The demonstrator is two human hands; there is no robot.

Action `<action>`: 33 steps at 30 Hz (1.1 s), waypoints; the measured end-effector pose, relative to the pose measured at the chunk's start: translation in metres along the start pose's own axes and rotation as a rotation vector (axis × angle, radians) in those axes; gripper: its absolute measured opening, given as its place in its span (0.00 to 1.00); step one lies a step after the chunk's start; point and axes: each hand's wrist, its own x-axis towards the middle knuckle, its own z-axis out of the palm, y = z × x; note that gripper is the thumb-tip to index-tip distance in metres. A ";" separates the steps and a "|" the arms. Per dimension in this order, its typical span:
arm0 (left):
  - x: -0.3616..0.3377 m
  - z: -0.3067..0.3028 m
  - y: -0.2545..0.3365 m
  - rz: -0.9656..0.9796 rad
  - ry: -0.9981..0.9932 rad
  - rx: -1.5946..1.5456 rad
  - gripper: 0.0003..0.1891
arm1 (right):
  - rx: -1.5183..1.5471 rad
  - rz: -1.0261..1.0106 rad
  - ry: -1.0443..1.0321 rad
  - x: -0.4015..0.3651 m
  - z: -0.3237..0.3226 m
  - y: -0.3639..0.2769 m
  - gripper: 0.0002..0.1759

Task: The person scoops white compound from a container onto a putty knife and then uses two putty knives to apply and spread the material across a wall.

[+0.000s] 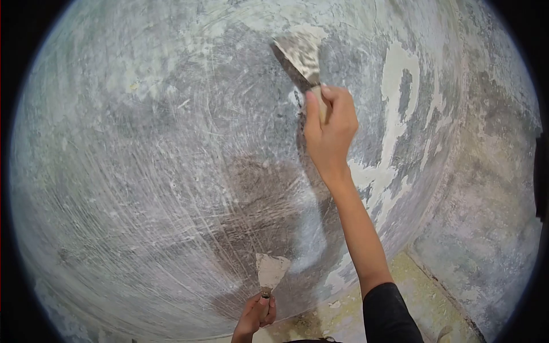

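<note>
My right hand (333, 128) grips the handle of a wide putty knife (300, 52), whose blade points up and left against the grey wall (171, 143). Pale filler shows on the wall just above that blade. Low in the view, my left hand (255, 315) is closed round the handle of a second putty knife (271, 271). Its blade points upward and is coated with whitish paste. The two hands are well apart, the right one higher and farther right.
White patches of filler (394, 74) run down the wall right of my right arm. Another rough wall surface (486, 188) meets it at the right. A yellowish, stained floor (420, 291) shows at the lower right, with a dark line across it.
</note>
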 end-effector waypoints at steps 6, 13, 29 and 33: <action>-0.004 0.003 0.004 0.014 0.014 0.022 0.17 | -0.004 0.042 -0.070 -0.002 -0.007 -0.001 0.08; -0.008 0.002 0.003 0.010 0.019 0.004 0.16 | 0.026 0.053 -0.116 0.010 -0.004 -0.002 0.08; -0.004 0.008 0.003 -0.032 -0.021 -0.002 0.17 | 0.036 -0.021 -0.103 0.010 -0.010 0.000 0.08; -0.004 0.009 0.003 -0.043 -0.042 -0.021 0.17 | 0.044 -0.027 -0.098 0.004 -0.014 0.001 0.08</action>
